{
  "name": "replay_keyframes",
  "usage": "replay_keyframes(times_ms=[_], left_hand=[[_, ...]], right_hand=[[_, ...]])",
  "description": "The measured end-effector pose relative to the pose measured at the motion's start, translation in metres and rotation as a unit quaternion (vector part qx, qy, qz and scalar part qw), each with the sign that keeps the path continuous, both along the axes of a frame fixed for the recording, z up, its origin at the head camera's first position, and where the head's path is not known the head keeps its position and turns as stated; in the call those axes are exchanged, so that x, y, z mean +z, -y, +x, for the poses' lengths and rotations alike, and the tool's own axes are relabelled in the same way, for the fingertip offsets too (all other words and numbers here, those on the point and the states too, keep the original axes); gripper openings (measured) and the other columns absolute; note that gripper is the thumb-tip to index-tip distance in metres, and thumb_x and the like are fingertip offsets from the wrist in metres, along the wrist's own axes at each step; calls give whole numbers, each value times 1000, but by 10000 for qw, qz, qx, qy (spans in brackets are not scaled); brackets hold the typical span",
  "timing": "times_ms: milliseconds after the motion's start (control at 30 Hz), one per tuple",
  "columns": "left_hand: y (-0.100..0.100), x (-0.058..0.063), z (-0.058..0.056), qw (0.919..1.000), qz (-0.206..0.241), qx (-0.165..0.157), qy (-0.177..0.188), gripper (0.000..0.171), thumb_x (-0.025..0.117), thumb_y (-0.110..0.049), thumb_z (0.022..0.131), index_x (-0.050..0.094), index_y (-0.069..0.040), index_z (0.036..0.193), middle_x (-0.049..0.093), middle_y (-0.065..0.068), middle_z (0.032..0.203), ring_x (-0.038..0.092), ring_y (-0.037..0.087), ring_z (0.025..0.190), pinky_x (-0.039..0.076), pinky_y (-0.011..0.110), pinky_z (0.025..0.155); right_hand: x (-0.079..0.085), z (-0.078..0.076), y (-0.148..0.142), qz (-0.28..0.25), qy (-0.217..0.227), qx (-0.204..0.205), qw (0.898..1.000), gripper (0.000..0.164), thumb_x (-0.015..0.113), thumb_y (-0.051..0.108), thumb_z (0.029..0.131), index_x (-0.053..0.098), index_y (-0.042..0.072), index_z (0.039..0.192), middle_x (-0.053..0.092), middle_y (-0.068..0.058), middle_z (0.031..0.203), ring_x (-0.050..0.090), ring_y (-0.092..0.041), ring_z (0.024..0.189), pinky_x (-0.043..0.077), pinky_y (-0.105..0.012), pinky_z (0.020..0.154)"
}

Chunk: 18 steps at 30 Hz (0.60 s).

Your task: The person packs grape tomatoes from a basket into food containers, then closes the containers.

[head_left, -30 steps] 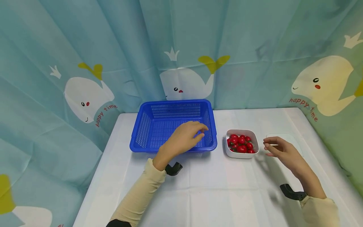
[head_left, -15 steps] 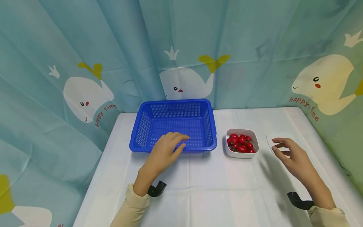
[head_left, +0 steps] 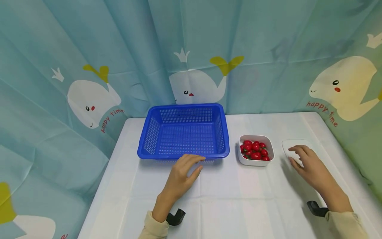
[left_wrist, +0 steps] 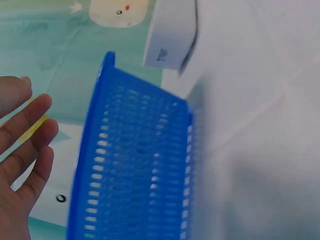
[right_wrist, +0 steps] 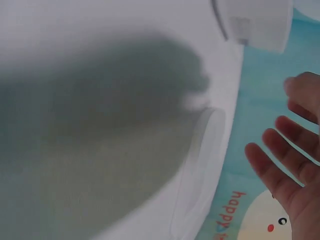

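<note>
My left hand [head_left: 180, 177] hovers at the front rim of a blue plastic basket [head_left: 183, 155], its fingers loosely bent and holding nothing. In the left wrist view the fingers [left_wrist: 37, 130] stand apart beside the basket's slotted wall [left_wrist: 140, 160]. On the right, my right hand [head_left: 310, 166] is held over a clear flat lid [head_left: 287, 144], partly covering it, with nothing in its grasp. The right wrist view has the relaxed fingers [right_wrist: 280, 160] above the lid [right_wrist: 200, 170]. Between the hands stands a white box [head_left: 254, 162] filled with several red cherry tomatoes [head_left: 255, 146].
A white cloth [head_left: 226, 205] covers the table. Behind it and along both sides hangs a blue-green curtain [head_left: 262, 79] with whale prints, close behind the basket.
My left hand has drawn back from over the basket to its front rim. My right hand has moved slightly right, away from the tomato box and over the lid.
</note>
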State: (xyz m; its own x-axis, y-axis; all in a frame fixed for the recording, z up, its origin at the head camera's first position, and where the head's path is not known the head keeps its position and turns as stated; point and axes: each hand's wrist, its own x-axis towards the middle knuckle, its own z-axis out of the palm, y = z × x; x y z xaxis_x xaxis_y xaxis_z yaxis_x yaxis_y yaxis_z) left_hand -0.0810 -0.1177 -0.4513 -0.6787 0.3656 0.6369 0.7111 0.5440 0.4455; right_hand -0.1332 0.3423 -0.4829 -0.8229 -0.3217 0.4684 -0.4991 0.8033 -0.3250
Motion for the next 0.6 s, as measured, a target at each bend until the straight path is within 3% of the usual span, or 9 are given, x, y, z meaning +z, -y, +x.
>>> replay_keyframes(times_ms=[133, 233, 300, 600], left_hand=[[-5, -11, 5, 9997, 195, -54, 105, 31, 74, -3, 94, 71, -7, 124, 75, 3, 116, 68, 18, 104, 56, 28, 92], [-9, -17, 8, 9994, 301, -79, 146, 31, 74, -2, 93, 71, -8, 123, 75, 2, 114, 67, 17, 100, 55, 27, 90], [-11, -20, 10, 9991, 373, -82, 193, 30, 74, -1, 93, 71, -8, 123, 75, 3, 114, 67, 17, 99, 56, 26, 90], [-17, -28, 19, 9953, 621, 50, 738, 26, 72, -6, 96, 71, -9, 122, 74, 1, 115, 68, 17, 102, 56, 26, 92]], right_hand=[[-5, -5, -6, 582, 278, 63, 9979, 38, 80, -9, 78, 63, -5, 112, 63, -24, 110, 59, -45, 101, 46, -51, 87], [-8, -8, -9, 954, 613, -17, 9935, 34, 80, -4, 82, 62, -4, 112, 64, -25, 110, 59, -45, 101, 48, -59, 85], [-10, -10, -11, 1119, 687, -10, 9913, 34, 80, -2, 82, 62, -4, 111, 64, -25, 109, 59, -45, 100, 50, -61, 85], [-17, -14, -16, 1298, 264, 275, 9908, 29, 86, -5, 73, 65, 3, 91, 64, -14, 95, 60, -33, 83, 53, -52, 71]])
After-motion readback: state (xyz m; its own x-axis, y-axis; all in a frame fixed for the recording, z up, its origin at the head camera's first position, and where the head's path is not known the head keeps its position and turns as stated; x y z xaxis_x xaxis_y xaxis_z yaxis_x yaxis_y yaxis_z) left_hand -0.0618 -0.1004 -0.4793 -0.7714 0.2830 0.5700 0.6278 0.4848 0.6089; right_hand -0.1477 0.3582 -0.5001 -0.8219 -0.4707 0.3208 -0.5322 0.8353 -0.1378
